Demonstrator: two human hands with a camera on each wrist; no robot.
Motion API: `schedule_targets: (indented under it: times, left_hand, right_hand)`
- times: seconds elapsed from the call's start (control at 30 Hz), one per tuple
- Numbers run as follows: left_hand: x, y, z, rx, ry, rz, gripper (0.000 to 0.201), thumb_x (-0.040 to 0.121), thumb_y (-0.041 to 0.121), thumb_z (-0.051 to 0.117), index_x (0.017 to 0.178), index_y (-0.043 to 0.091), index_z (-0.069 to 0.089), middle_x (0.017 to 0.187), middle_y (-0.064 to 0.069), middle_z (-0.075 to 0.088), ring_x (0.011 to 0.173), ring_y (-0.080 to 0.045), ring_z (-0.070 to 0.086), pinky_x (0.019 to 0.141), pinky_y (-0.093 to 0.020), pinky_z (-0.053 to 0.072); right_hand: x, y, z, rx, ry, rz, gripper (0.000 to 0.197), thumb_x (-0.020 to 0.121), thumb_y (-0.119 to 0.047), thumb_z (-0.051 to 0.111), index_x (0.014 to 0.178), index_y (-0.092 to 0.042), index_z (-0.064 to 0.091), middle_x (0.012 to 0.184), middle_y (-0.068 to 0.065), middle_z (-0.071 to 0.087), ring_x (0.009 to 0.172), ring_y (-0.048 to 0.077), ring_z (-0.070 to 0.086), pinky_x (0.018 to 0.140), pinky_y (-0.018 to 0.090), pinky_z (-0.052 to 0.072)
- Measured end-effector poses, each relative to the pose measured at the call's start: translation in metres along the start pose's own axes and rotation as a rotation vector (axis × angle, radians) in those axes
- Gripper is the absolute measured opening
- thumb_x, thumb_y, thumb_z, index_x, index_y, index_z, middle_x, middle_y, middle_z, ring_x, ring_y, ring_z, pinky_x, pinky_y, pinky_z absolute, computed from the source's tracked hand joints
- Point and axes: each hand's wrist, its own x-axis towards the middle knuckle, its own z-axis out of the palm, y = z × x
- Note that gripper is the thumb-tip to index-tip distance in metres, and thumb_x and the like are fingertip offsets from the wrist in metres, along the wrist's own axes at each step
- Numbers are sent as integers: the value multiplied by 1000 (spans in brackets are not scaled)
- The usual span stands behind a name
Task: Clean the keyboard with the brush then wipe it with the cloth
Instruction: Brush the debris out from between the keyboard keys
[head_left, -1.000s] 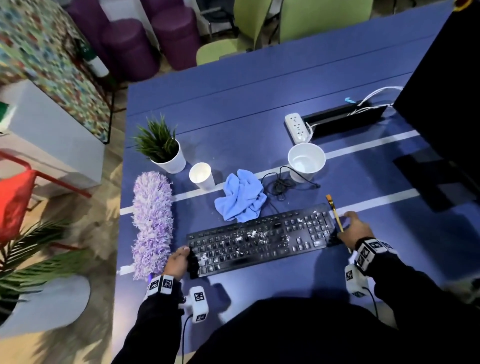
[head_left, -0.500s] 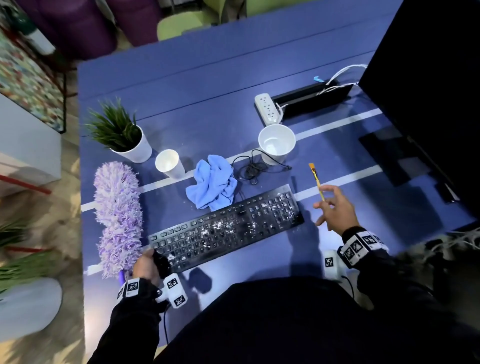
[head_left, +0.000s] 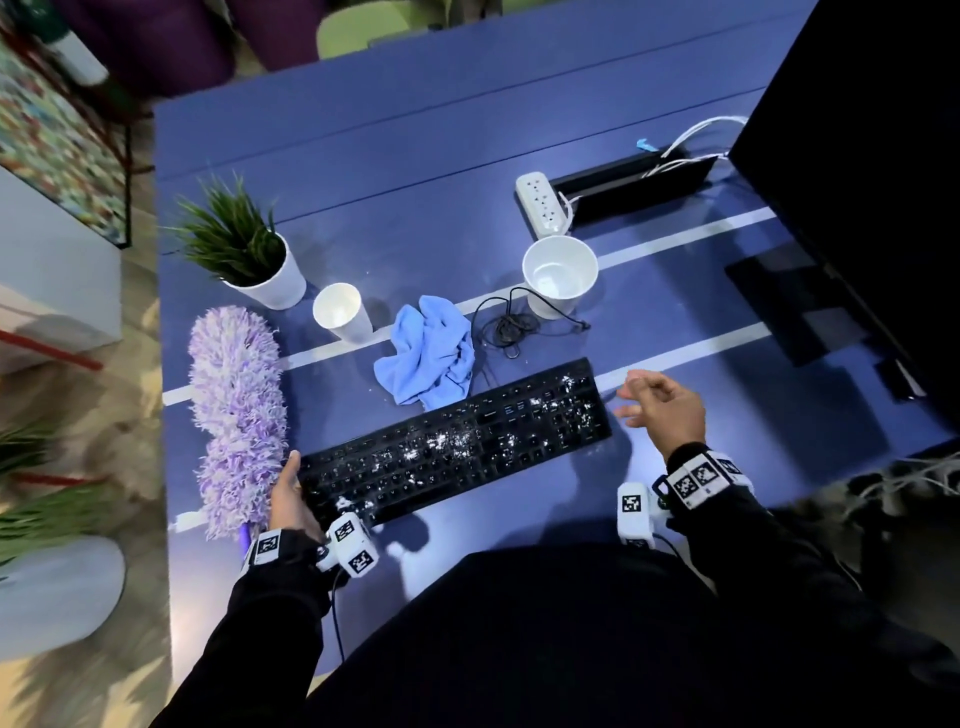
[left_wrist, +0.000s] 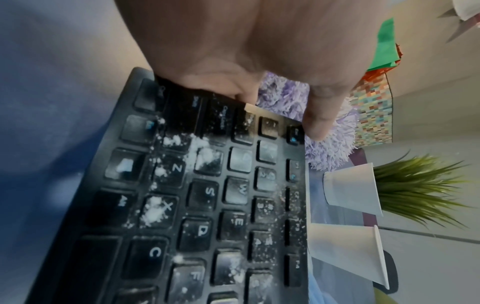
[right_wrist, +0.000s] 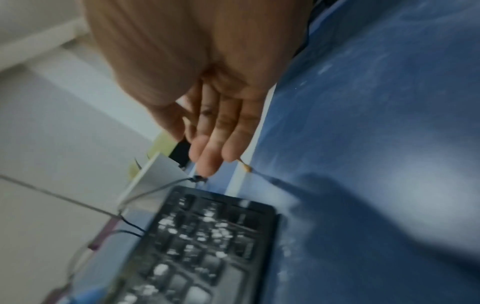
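While left hand (head_left: 291, 501) grips keyboard (head_left: 457, 444), brush (right_wrist: 245, 165) pokes beyond right hand (right_wrist: 207, 127).

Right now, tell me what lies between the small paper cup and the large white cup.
The crumpled blue cloth, then the coiled black cable, between small cup and large cup; the head view shows it.

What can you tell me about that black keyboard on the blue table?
The black keyboard is a full-size wired model with flat, plastic-looking keys, lying flat and slanted on the blue table. White powdery crumbs speckle many keys, thickest near the middle and around Z and X. The left hand holds its left end, thumb on the edge keys. The blue cloth touches its far edge, near where its thin black cable coils. The right hand hovers just off its right end.
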Motion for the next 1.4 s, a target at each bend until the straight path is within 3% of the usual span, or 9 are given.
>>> schedule_targets:
  times: [0.1, 0.23, 0.3, 0.47, 0.6, 0.73, 0.83, 1.17, 1.4]
  left_hand:
    - [-3, 1, 1, -2, -32, -32, 34, 98, 43, 45, 90, 13, 60, 68, -5, 74, 84, -26, 61, 70, -36, 44]
    - [2, 0, -5, -15, -34, -45, 39, 93, 50, 50, 100, 14, 63, 98, -11, 71, 102, -32, 62, 88, -44, 47]
    - [3, -2, -7, -23, -33, -49, 42, 92, 52, 50, 101, 14, 64, 92, -11, 75, 103, -33, 63, 92, -48, 47]
    - [-6, -4, 0, -41, -50, -51, 45, 93, 55, 47, 99, 13, 64, 78, -9, 76, 83, -31, 70, 78, -44, 49]
    - [-7, -6, 3, -64, -35, -40, 51, 95, 54, 45, 77, 17, 75, 73, -7, 76, 64, -25, 72, 68, -40, 46]
    - [-5, -6, 3, -61, -22, -29, 42, 94, 54, 46, 89, 18, 67, 74, -6, 75, 67, -24, 71, 74, -40, 49]
    - [-2, -8, 0, -49, -15, -8, 43, 93, 56, 48, 91, 18, 69, 74, -5, 76, 77, -27, 71, 73, -41, 49]
    - [1, -7, -4, -38, -28, -25, 42, 92, 56, 50, 100, 19, 67, 86, -5, 77, 82, -25, 71, 72, -38, 48]
    - [3, -9, -4, -129, -97, -24, 59, 95, 53, 43, 64, 18, 79, 78, -6, 76, 68, -22, 74, 73, -42, 48]
  right_hand:
    - [8, 15, -2, -157, 169, 38, 25, 94, -23, 60, 96, -3, 74, 74, 9, 68, 41, 3, 57, 43, 18, 50]
    - [7, 6, -3, -394, 150, -136, 26, 86, -40, 54, 73, -30, 74, 76, -4, 72, 76, 15, 66, 88, 36, 55]
    - [-3, -8, 2, -405, 56, -230, 18, 87, -31, 60, 74, -32, 71, 69, -9, 69, 72, 15, 67, 82, 36, 56]
    - [-29, -29, 19, -576, -46, -418, 10, 82, -6, 68, 74, -11, 70, 54, -9, 58, 53, -19, 54, 61, -2, 38]
    - [-19, -20, 22, -688, -148, -243, 19, 78, -23, 59, 60, -16, 60, 55, -7, 64, 62, -4, 65, 73, 21, 52]
    - [-31, -27, 25, -570, -123, -422, 5, 81, -13, 70, 78, -16, 71, 59, -7, 67, 62, -5, 63, 64, -2, 41]
    - [-31, -26, 27, -501, -54, -573, 5, 84, -12, 69, 82, -16, 72, 64, -2, 68, 64, 3, 64, 62, 1, 44]
    - [-22, -7, 21, -636, -54, -432, 14, 79, -10, 69, 66, -15, 65, 61, 1, 67, 64, 4, 59, 66, -3, 38]
    - [-24, -14, 20, -896, -242, -321, 27, 77, -36, 41, 55, -21, 46, 57, -1, 61, 68, 16, 63, 66, 11, 38]
